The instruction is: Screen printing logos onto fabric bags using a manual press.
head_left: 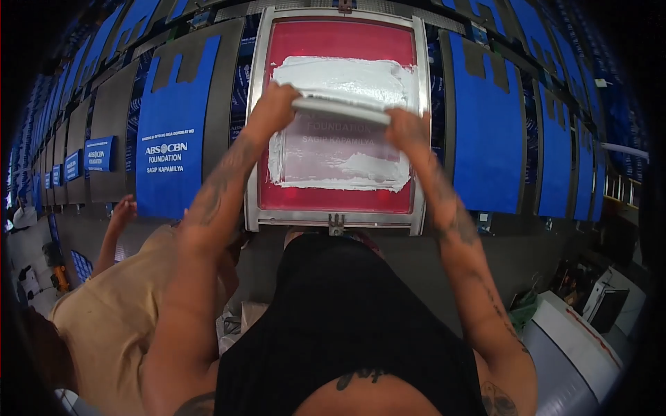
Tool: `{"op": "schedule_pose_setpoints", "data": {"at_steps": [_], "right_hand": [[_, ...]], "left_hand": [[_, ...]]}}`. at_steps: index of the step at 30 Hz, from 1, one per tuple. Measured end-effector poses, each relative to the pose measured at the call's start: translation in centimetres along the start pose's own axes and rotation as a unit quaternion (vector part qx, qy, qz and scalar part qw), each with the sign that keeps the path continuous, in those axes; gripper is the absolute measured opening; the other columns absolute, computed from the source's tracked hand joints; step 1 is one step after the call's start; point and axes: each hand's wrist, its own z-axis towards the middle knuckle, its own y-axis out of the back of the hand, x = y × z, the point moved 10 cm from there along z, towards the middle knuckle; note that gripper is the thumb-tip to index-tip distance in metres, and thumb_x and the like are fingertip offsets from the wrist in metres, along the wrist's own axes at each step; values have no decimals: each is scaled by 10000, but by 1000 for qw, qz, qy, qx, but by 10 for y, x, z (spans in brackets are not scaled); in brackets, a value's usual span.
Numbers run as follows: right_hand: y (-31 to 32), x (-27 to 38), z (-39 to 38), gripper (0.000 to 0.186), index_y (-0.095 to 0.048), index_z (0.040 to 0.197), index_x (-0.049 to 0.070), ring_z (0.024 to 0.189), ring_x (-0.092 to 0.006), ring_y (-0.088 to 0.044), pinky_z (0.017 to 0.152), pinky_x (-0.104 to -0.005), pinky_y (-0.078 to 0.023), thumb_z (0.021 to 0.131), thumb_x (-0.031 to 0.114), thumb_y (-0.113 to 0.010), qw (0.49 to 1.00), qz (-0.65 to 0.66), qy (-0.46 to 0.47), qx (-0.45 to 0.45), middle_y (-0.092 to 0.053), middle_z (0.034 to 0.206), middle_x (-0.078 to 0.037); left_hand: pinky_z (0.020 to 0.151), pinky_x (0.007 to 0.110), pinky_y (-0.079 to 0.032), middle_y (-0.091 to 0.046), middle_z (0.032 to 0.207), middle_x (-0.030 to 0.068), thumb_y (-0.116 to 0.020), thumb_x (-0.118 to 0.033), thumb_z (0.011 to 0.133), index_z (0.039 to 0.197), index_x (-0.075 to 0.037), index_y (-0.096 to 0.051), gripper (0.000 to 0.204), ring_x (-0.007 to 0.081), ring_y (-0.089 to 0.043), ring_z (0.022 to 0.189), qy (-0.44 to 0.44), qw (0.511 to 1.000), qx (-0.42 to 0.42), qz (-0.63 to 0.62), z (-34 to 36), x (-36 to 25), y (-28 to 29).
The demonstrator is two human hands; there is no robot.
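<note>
A screen-printing frame with metal edges (291, 220) lies in front of me, its mesh red around the border (340, 201). Both my hands grip a long, pale squeegee, one at each end (341, 109), which rests across the mesh and tilts slightly down to the right. My left hand (275, 107) wraps around its left end and my right hand (408, 129) around its right end. Thick white ink (340, 73) covers the far part of the mesh. Nearer than the squeegee, the mesh shows a thin film with faint lettering, and ragged white ink lines its edges.
Blue cut pieces lie on dark boards in rows on both sides: a printed one (170, 118) at left, a plain one (485, 132) at right. A person in a tan shirt (111, 305) is close at my left, one hand (123, 210) near the printed piece. A pale container (562, 347) stands lower right.
</note>
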Motion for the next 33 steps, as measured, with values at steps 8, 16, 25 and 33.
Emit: {"op": "schedule_pose_setpoints", "data": {"at_steps": [8,16,25,33], "right_hand": [[5,3,-54,371,-717,1015,164,797,-294,-667,779,-445,-485,651,127,-659,992,76,91,35,-707,839,-91],[-32,-1,-23,343,-684,1095,229,964,-239,-666,1030,-602,-298,753,216,-664,985,-63,9,159,-704,1021,-45],[1,6,-52,401,-678,1098,187,947,-268,-668,1014,-547,-357,698,205,-664,993,-27,76,87,-709,888,-109],[-25,-2,6,411,-664,1153,220,1006,-253,-664,1057,-649,-262,745,228,-612,989,-45,28,139,-701,1054,-75]], "left_hand": [[761,420,-526,-630,977,137,-632,-6,717,958,-61,-670,250,339,-592,932,69,997,32,-23,-79,-33,24],[858,439,-512,-636,1026,185,-633,40,688,1008,-49,-695,338,404,-586,988,159,982,91,-45,-55,3,-10],[758,465,-538,-610,908,221,-651,-100,781,1002,-72,-658,222,394,-623,946,84,989,119,18,-78,-22,12],[843,443,-520,-658,952,236,-657,-24,674,1029,-62,-701,359,412,-616,958,138,983,124,-1,-25,9,1]]}}
